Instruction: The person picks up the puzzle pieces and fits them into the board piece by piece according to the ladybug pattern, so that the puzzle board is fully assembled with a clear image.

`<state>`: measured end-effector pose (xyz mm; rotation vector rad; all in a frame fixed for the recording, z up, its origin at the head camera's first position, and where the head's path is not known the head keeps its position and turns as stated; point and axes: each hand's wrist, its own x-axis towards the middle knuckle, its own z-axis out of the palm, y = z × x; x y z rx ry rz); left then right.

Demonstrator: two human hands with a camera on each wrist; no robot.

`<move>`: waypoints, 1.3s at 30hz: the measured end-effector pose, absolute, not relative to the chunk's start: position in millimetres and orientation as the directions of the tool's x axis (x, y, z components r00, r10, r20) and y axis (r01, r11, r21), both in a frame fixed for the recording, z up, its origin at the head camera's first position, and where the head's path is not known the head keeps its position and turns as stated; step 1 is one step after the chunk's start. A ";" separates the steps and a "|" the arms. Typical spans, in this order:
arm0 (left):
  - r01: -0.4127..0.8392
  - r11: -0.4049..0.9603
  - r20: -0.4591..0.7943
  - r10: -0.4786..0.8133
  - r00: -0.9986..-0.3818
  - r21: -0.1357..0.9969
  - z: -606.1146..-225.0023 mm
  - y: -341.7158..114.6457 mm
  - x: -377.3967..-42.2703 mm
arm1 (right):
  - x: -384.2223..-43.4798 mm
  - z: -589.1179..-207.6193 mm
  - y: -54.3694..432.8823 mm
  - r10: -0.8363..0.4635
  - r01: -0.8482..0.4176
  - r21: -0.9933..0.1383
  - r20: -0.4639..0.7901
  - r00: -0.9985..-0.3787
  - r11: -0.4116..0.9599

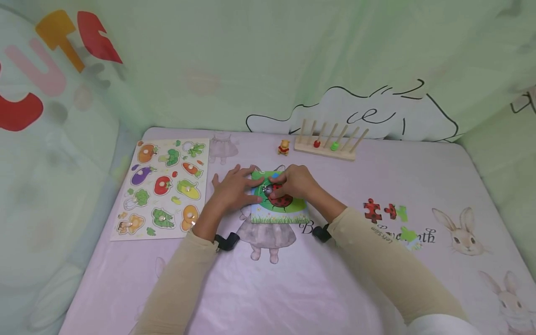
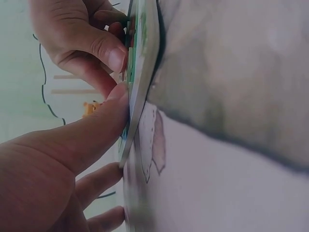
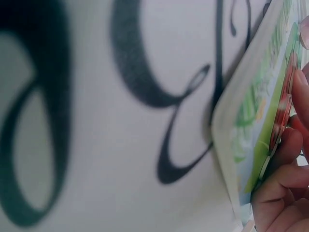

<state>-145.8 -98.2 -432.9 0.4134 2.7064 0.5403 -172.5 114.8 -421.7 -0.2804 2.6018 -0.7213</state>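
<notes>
Beige fabric sleeves (image 1: 387, 263) extend over the pale pink tabletop (image 1: 259, 298), where a square green ladybug jigsaw board (image 1: 279, 202) lies. Left hand (image 1: 233, 188): fingers spread, thumb against the board. Right hand (image 1: 299, 180): fingers bent onto it; grip on any piece cannot be determined.

a square, pale-edged puzzle board (image 1: 299, 209) lies flat, printed grass (image 1: 272, 219) along its six o'clock edge. its red, black-spotted ladybird (image 1: 281, 200) faces ten o'clock on green. the left hand (image 1: 231, 190) touches the board from nine o'clock, the right hand (image 1: 300, 182) from two. well apart, at three o'clock, lie loose jigsaw pieces (image 1: 372, 210), two red-and-black, the others mostly green.
</notes>
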 end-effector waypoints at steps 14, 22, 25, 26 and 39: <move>0.210 0.896 -0.296 0.339 -0.893 0.392 -431.6 -95.7 -147.2 | -172.3 -420.8 117.4 -0.316 -0.089 -0.536 -0.348 -0.883 0.839; 0.205 0.900 -0.304 0.334 -0.892 0.386 -429.8 -94.3 -147.1 | -168.8 -421.1 120.5 -0.353 -0.155 -0.524 -0.302 -0.886 0.837; 0.201 0.902 -0.309 0.330 -0.892 0.382 -430.7 -94.4 -147.7 | -166.5 -418.0 121.6 -0.369 -0.177 -0.528 -0.285 -0.885 0.830; 0.200 0.902 -0.310 0.329 -0.892 0.382 -430.8 -94.3 -147.8 | -165.7 -416.4 122.6 -0.373 -0.180 -0.531 -0.282 -0.884 0.828; 0.190 0.903 -0.319 0.324 -0.891 0.385 -431.8 -93.4 -147.3 | -162.7 -401.0 171.7 -0.307 -0.154 -0.513 -0.228 -0.924 0.844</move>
